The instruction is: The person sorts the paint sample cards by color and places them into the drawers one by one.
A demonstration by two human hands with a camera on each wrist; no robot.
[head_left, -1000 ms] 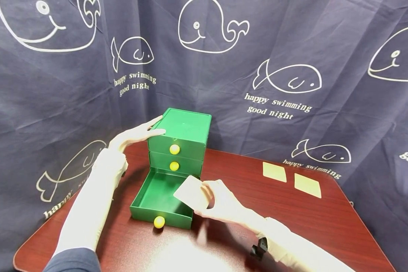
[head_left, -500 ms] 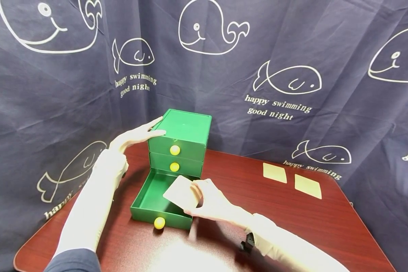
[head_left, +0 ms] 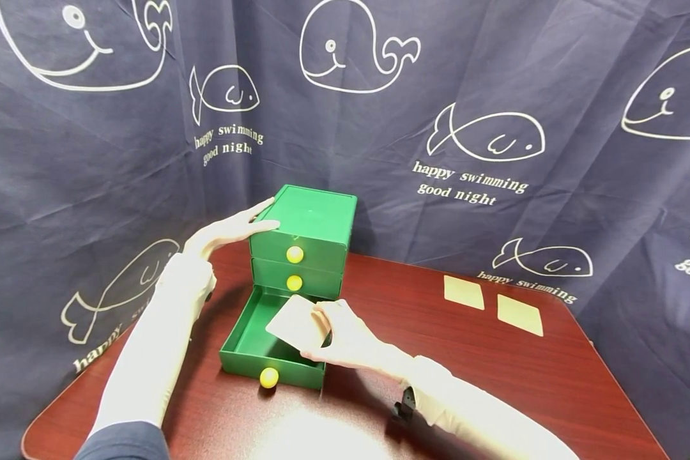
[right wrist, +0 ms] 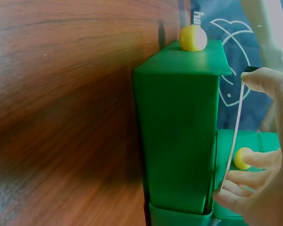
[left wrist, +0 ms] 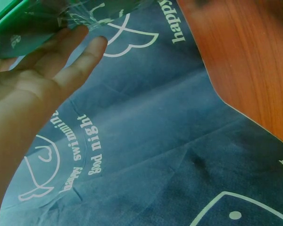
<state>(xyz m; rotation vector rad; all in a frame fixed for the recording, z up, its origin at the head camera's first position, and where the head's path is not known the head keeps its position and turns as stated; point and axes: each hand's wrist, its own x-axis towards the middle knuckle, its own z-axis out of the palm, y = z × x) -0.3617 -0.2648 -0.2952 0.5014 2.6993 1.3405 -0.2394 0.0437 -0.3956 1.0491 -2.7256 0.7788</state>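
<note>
A green drawer cabinet (head_left: 316,214) with round yellow knobs stands on the table, its bottom drawer (head_left: 241,365) pulled out and the upper two closed. My left hand (head_left: 225,232) rests with extended fingers on the cabinet's upper left edge; the left wrist view shows part of this hand (left wrist: 42,80) against the green side. My right hand (head_left: 347,335) holds a pale square card (head_left: 293,322) by its edges, tilted above the drawer's right half. Seen nearly edge-on in the right wrist view, the thin card (right wrist: 234,134) spans from thumb to fingers beside the drawer wall (right wrist: 179,141).
Two pale yellow squares (head_left: 464,292) lie flat on the right side of the reddish-brown wooden table (head_left: 402,281). A dark blue curtain (head_left: 368,140) with whale and fish drawings hangs behind and at both sides.
My right hand has carried the card leftward, from the drawer's right edge to farther over its inside. My left hand keeps its place on the cabinet.
</note>
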